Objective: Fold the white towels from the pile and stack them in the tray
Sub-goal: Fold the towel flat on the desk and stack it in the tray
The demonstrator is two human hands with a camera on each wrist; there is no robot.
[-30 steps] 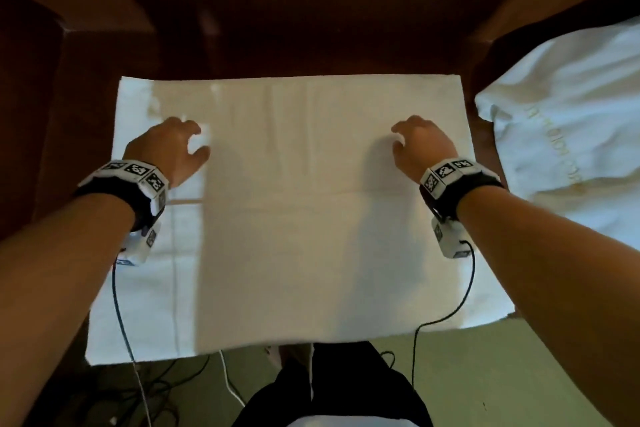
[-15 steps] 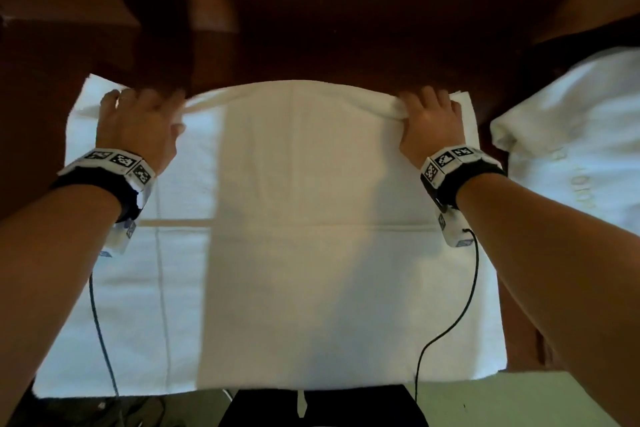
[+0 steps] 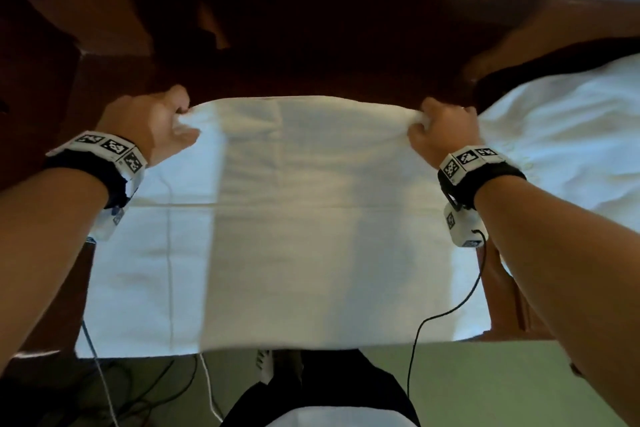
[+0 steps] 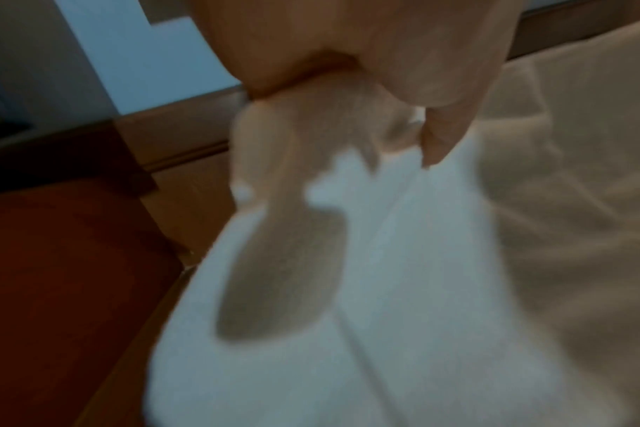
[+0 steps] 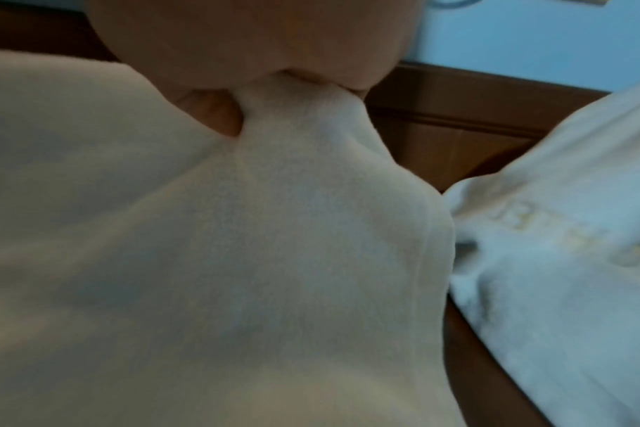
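Head view: I am looking down at a white towel (image 3: 294,218) spread over the dark wooden table (image 3: 311,45), its near edge hanging just past the table's front. My left hand (image 3: 149,125) is pinching the towel's far left corner, and my right hand (image 3: 443,128) is pinching the far right corner, so the far edge is lifting off the table between them in a soft ridge. In the left wrist view the grip is pressed together on a bunched bit of cloth between thumb and fingers (image 4: 442,138), though the picture is blurring. In the right wrist view the fingers (image 5: 216,112) are curling around a gathered fold of the towel. The pile of white towels (image 3: 568,135) is lying just beside my right hand, at the table's right side. I am wearing marker bands on both wrists, with thin cables trailing toward me.
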